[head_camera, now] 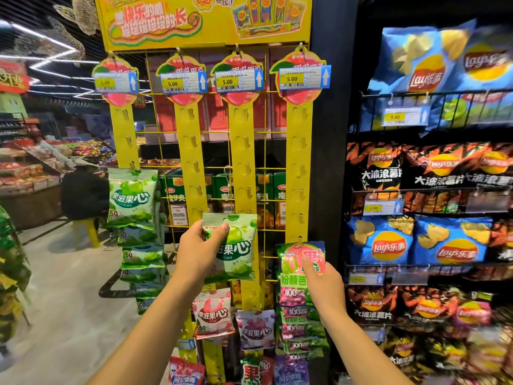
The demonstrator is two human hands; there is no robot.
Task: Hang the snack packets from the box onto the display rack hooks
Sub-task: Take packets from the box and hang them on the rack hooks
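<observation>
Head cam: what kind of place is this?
Most likely a supermarket snack aisle: yellow hanging strips carry 5.00 price tags, wire shelves hold Lay's chip bags, and the left hand holds a green snack packet up to a strip.

The left hand (200, 245) and left forearm (150, 329) are seen bare, uncovered from the bottom edge of the view to the fingertips. The right hand (323, 276) and right forearm (366, 348) are shown bare likewise. Both forearms are seen as slim and smooth. Finer detail is lost to blur.
</observation>
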